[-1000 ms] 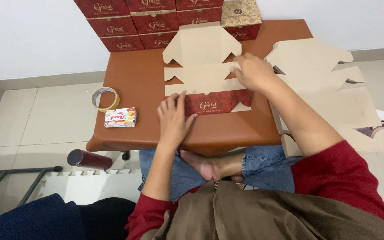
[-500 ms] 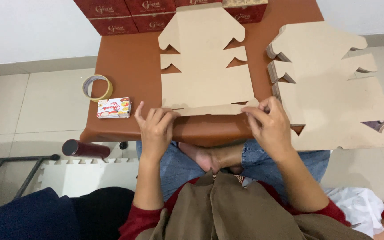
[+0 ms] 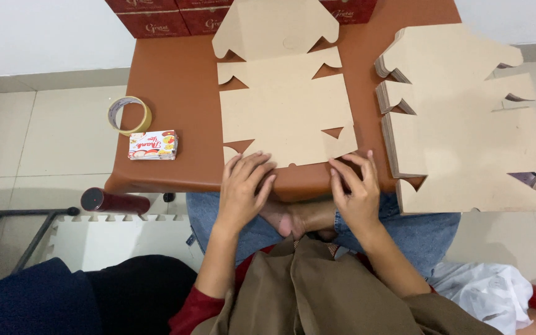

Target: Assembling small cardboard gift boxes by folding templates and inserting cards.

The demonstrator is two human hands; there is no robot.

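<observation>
So the low brown table (image 3: 175, 80) carries pretty much everything here: a tall stack of die-cut cardboard blanks (image 3: 466, 118) hangs off its right edge, red printed boxes (image 3: 156, 18) line the far edge, and a single flat box blank (image 3: 283, 102) lies plain side up in the middle, its near flap at the front edge. Looks like the folding step is just starting, with both hands down on that near flap. The left hand (image 3: 243, 189) is spread flat with fingers pressing the flap's left end, and the right hand (image 3: 358, 189) has fingers curled onto the right end, nothing pinched as far as I can tell. Next move probably needs an even crease along the score line. A tape roll (image 3: 129, 115) and small card packet (image 3: 152, 144) sit near the left edge. Compared to half a second back, the hands sit a bit nearer the front edge and the blank is flatter.
</observation>
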